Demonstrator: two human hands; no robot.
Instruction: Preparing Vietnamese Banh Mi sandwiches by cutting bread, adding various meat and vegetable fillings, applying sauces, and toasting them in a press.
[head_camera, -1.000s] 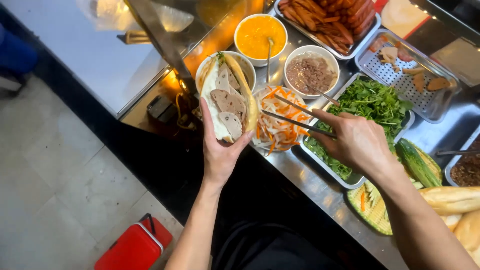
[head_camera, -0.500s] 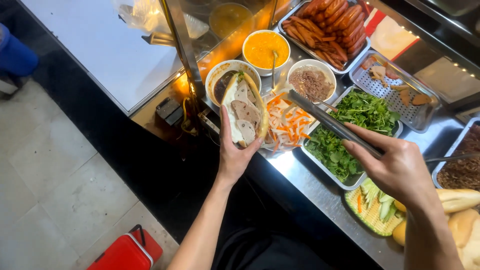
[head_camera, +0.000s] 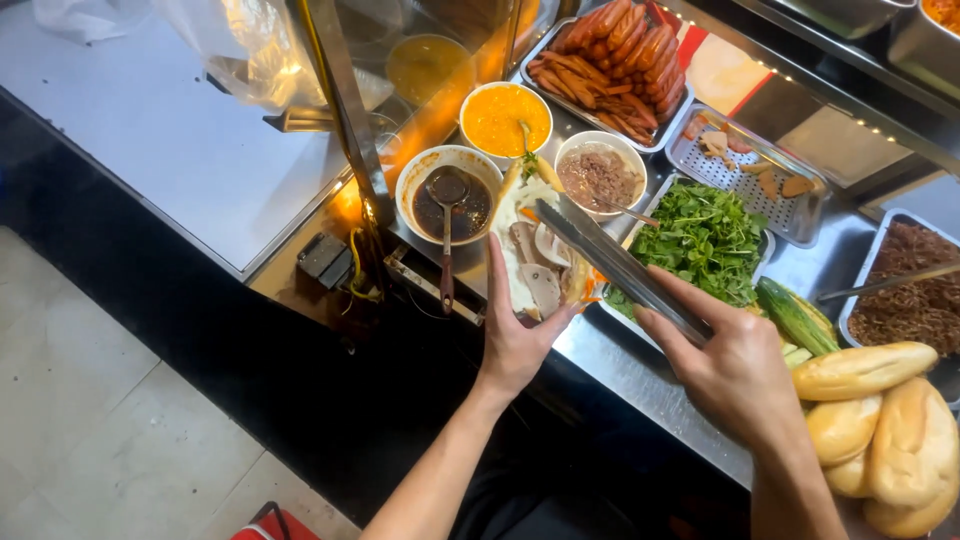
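over the steel surface (head_camera: 640, 370), the left hand (head_camera: 515, 345) cups an open sandwich (head_camera: 535, 260) already lined with meat slices; the right hand (head_camera: 735, 365) grips closed tongs (head_camera: 620, 268) over it. greens (head_camera: 700, 240) look not yet added.

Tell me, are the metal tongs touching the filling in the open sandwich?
Touching. In the head view the right hand holds the tongs, whose tips rest on the meat slices in the sandwich held in the left hand, with no gap visible.
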